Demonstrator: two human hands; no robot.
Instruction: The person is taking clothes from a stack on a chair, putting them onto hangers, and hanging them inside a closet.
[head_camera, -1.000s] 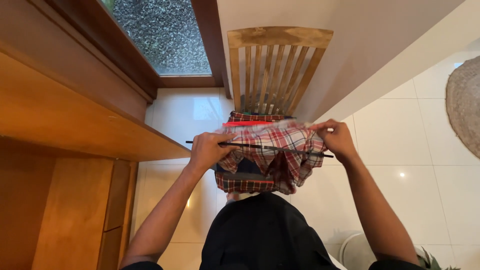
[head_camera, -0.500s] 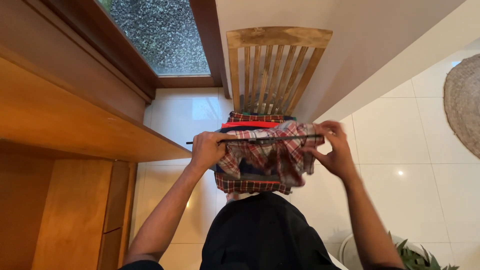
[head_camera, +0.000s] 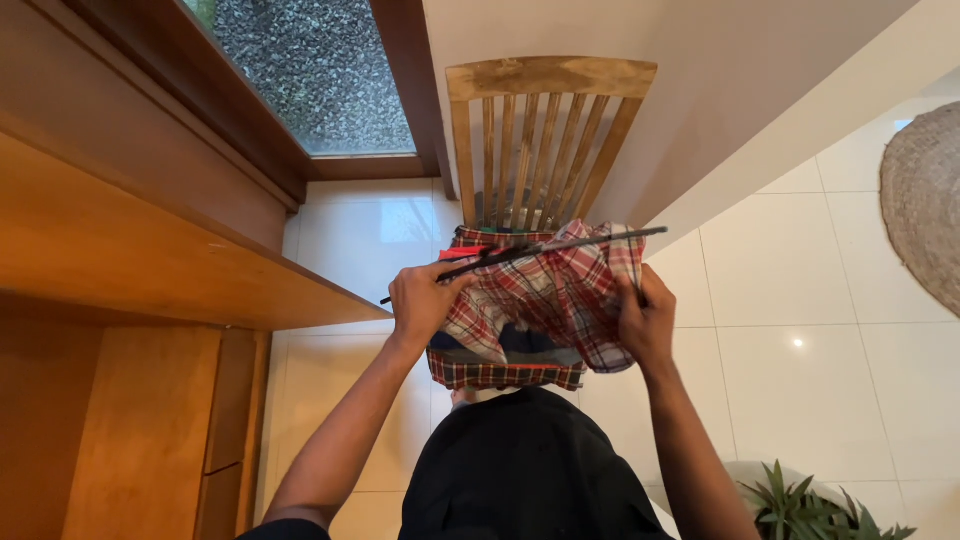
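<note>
Wooden surface (head_camera: 150, 250): ran along my left, below a dark-framed window with pebbled glass (head_camera: 310, 70).

White tiled floor (head_camera: 800, 300): lay beneath everything; a woven round mat (head_camera: 925, 150) at the far right edge, a green potted plant (head_camera: 800, 500) at the lower right.

Slatted wooden chair (head_camera: 545, 130): stood against the wall in front of me, with a pile of folded clothes (head_camera: 500, 372) on its seat, a plaid piece lowest and red and dark layers showing under it.

Red-and-white plaid shirt (head_camera: 545, 295): hung over a thin black hanger (head_camera: 540, 247), held above the pile and tilted, its right end higher.

My left hand (head_camera: 420, 300): was closed around the hanger's left end, with the tip poking out past my fingers.

My right hand (head_camera: 645, 320): was closed on the shirt's right edge, bunching the cloth; whether it also touched the hanger bar I could not tell, since the fabric hid it.
</note>
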